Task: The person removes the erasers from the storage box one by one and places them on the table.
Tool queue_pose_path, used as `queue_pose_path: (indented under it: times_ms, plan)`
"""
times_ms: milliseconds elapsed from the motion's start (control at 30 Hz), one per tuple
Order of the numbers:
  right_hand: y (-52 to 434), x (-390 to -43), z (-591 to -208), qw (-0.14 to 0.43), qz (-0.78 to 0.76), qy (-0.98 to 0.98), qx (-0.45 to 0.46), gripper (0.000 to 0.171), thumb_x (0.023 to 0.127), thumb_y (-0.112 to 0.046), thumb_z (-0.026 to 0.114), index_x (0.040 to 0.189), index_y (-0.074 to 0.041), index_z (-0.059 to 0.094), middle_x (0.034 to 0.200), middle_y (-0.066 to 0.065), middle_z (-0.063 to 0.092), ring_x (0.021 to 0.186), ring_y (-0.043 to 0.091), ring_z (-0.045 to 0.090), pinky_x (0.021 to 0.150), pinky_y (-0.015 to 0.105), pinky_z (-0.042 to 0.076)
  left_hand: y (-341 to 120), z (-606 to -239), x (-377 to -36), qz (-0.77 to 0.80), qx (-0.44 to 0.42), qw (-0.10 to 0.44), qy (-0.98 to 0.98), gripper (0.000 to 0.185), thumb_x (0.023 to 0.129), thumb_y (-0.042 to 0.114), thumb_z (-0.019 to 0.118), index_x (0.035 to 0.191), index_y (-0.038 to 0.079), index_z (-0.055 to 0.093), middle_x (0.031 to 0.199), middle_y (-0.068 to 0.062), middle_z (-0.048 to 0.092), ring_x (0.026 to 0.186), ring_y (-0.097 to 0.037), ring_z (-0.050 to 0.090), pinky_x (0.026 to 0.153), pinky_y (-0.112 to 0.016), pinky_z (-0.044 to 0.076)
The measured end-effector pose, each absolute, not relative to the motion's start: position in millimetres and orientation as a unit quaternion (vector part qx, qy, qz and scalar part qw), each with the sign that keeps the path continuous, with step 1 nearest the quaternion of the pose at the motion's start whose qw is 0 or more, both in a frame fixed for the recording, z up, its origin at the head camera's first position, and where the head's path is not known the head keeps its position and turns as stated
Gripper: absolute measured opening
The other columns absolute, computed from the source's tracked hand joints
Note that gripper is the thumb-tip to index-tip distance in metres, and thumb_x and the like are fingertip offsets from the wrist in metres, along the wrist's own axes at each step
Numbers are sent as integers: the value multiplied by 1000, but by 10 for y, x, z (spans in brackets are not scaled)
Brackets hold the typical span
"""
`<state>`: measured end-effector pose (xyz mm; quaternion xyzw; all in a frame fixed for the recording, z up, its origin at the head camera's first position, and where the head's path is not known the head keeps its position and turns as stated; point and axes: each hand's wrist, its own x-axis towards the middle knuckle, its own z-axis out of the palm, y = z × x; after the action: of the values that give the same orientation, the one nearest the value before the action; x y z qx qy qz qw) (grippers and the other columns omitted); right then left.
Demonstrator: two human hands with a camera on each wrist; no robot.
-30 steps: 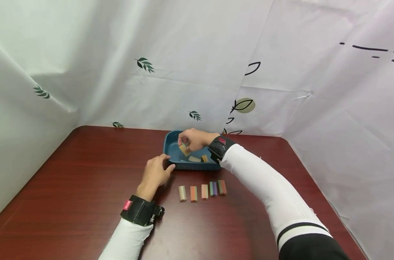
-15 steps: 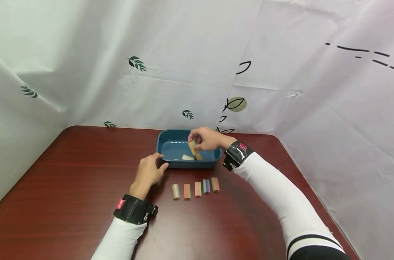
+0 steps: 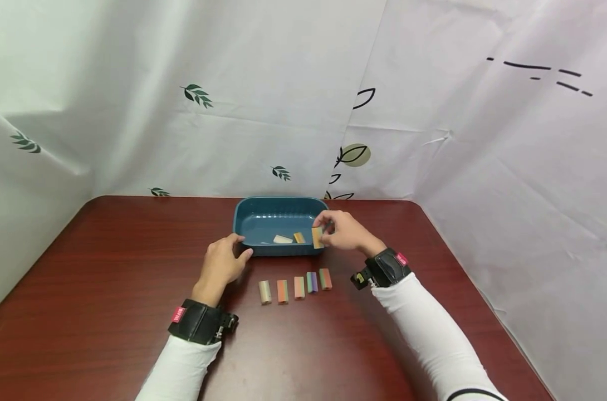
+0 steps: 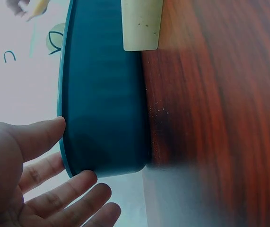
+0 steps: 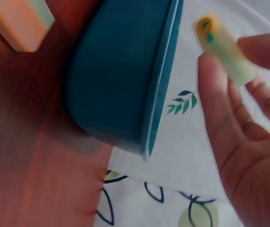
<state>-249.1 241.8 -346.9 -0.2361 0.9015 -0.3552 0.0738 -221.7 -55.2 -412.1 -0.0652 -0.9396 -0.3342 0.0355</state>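
A blue tray (image 3: 253,214) stands at the back middle of the red-brown table, with two small blocks (image 3: 283,239) lying inside it. My right hand (image 3: 341,231) pinches a small orange and pale block (image 3: 317,238) over the tray's front right rim; the right wrist view shows this block (image 5: 224,47) between thumb and fingertips beside the tray wall (image 5: 120,75). My left hand (image 3: 223,264) rests with its fingers against the tray's front left corner (image 4: 101,109), holding nothing. Several coloured blocks (image 3: 295,287) lie in a row in front of the tray.
A white cloth with leaf prints (image 3: 283,100) hangs close behind and to both sides of the table (image 3: 108,289). The table edge runs along the right (image 3: 464,278). Black wrist straps (image 3: 198,323) sit on both arms.
My right hand has carried the block from inside the tray toward me and to the right, to the front right rim. The left hand has stayed at the tray's corner.
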Motion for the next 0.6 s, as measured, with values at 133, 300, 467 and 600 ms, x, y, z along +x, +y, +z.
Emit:
queue_pose_path:
  times_ms: [133,300,467,600]
  plan:
    - [2536,-2371,-3538,87,-389,900,-176,24,84,4,60,107,-1,61,87,10,60,73,37,64,60,35,52,-545,-4116,-2211,-334,-65,36,-940,45,93,24,66,131,3,57,131,-25,55,123,-43,47,100,-56,39]
    - [2650,-2256,-3622,94,-409,900,-122,23,83,2,61,105,-2,61,87,11,58,71,34,63,60,35,50,-545,-4107,-2210,-334,-65,37,-940,44,93,24,66,131,3,57,130,-24,56,122,-43,48,99,-56,40]
    - [2737,-2185,-3728,96,-413,902,-78,22,81,2,60,102,-2,61,86,11,57,68,30,63,60,35,50,-538,-4109,-2209,-331,-69,37,-940,44,94,24,65,131,3,57,131,-24,55,122,-43,48,99,-56,40]
    - [2772,-2185,-3827,112,-414,901,-56,21,81,4,60,101,-2,61,85,11,56,70,32,64,63,38,54,-539,-4121,-2215,-329,-69,39,-941,45,93,24,66,131,3,57,130,-24,56,122,-44,47,99,-56,40]
